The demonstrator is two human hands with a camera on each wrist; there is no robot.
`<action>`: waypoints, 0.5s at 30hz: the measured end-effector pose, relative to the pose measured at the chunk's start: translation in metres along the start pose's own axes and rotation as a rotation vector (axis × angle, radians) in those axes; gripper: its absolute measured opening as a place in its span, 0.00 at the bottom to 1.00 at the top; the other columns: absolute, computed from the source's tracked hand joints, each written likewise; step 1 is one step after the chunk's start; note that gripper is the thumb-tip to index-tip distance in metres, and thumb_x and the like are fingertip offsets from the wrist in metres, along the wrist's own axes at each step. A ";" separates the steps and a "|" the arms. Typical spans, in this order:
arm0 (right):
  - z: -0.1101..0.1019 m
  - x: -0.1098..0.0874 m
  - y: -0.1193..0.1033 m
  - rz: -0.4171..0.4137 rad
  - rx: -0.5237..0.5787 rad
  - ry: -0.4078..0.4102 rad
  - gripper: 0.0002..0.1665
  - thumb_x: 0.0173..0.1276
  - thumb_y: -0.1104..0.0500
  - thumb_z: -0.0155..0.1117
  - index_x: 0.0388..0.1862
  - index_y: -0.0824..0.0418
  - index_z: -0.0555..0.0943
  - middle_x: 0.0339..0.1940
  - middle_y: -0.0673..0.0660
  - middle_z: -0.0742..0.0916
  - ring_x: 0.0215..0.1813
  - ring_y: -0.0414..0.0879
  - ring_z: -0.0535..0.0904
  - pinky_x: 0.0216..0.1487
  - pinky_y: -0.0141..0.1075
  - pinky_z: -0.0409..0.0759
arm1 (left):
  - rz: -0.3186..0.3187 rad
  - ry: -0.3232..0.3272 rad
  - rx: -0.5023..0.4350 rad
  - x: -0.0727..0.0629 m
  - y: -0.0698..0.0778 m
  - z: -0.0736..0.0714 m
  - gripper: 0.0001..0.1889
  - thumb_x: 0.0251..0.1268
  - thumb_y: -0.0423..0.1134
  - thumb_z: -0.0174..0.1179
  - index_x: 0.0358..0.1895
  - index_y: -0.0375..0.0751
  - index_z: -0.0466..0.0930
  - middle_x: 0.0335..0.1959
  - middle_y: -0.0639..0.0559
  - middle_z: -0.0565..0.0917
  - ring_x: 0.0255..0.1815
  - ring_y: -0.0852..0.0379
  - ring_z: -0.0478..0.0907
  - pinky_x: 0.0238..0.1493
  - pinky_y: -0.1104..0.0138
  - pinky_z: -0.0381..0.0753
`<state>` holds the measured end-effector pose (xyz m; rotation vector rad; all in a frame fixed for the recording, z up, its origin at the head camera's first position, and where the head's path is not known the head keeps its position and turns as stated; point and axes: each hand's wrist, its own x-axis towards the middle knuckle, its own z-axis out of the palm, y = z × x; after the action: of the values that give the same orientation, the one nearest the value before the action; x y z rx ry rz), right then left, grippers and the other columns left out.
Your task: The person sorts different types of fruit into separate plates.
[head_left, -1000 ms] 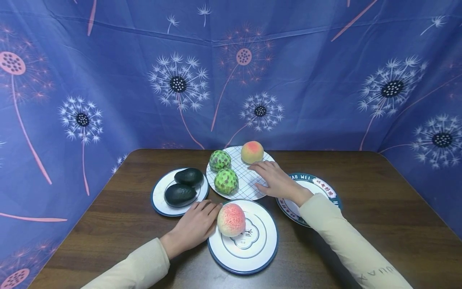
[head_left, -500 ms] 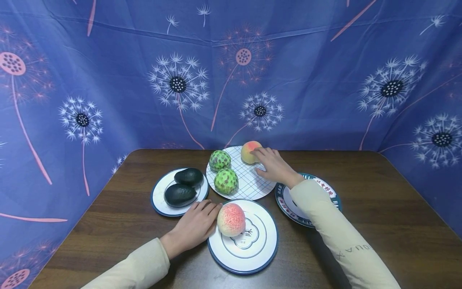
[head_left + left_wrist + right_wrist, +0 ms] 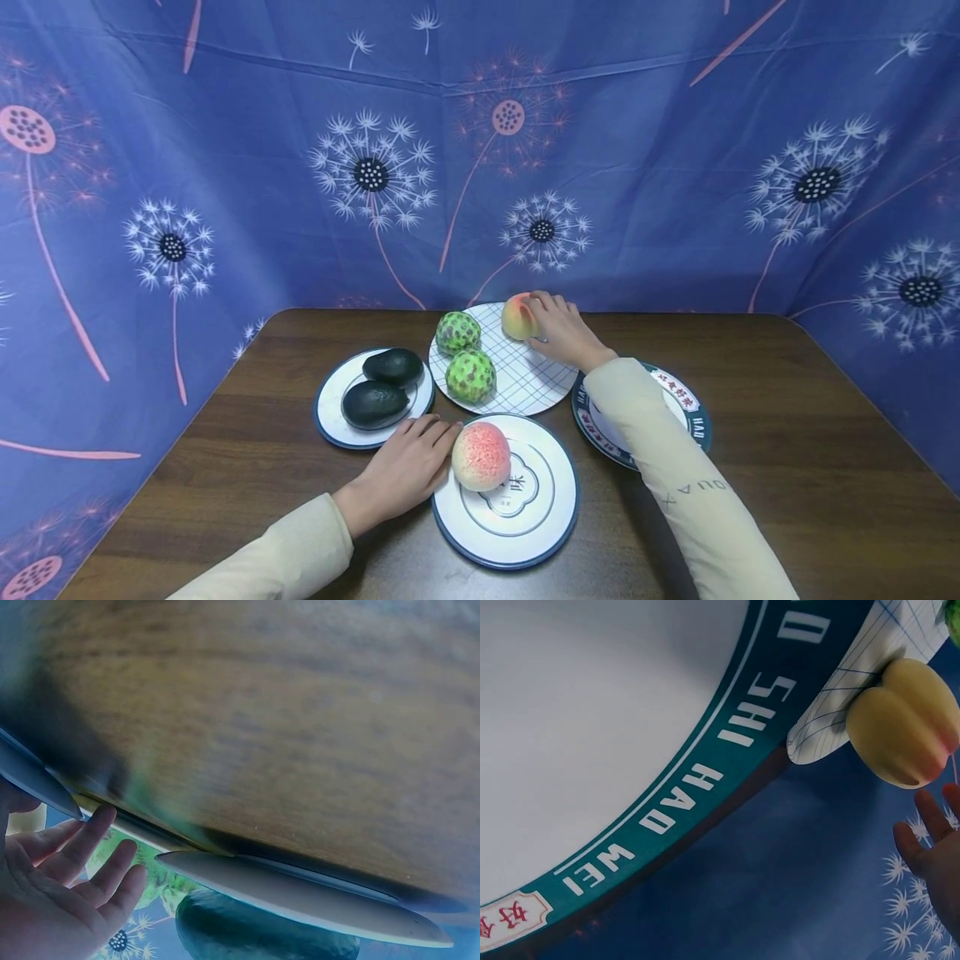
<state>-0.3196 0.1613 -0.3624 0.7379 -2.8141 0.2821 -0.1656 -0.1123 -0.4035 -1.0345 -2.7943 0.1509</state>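
Observation:
In the head view my right hand (image 3: pixel 564 332) reaches over the far white plate with a blue grid (image 3: pixel 536 379). Its fingers lie at the right side of a yellow-pink peach (image 3: pixel 515 318). The right wrist view has the fingertips right by that peach (image 3: pixel 900 724), fairly straight and not wrapped round it. My left hand (image 3: pixel 405 468) rests at the left rim of the near white plate (image 3: pixel 517 533), relaxed fingers beside a pink-and-cream peach (image 3: pixel 481 457). In the left wrist view its fingers (image 3: pixel 71 859) are loosely spread near plate edges.
Two green, dark-spotted round fruits (image 3: pixel 470 375) sit on the grid plate's left side. Left of them, a blue-rimmed plate (image 3: pixel 330 417) bears two dark avocados (image 3: pixel 375 405). A green-rimmed plate (image 3: pixel 693 408) lies under the right forearm. A blue dandelion cloth (image 3: pixel 645 167) hangs behind the brown table (image 3: pixel 247 458).
My right hand has moved forward and slightly left, from over the grid plate's right side up to the far peach. My left hand and the fruits have stayed in place.

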 end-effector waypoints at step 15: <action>0.013 0.017 0.007 0.095 -0.015 -0.079 0.44 0.58 0.53 0.65 0.69 0.58 0.56 0.68 0.64 0.62 0.65 0.61 0.60 0.62 0.56 0.64 | -0.007 -0.026 -0.018 0.000 0.000 0.000 0.25 0.67 0.51 0.47 0.64 0.44 0.66 0.58 0.49 0.75 0.62 0.49 0.68 0.61 0.54 0.69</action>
<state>-0.3398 0.1558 -0.3713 0.6259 -2.9274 0.2532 -0.1652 -0.1124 -0.4041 -1.0335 -2.8273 0.1392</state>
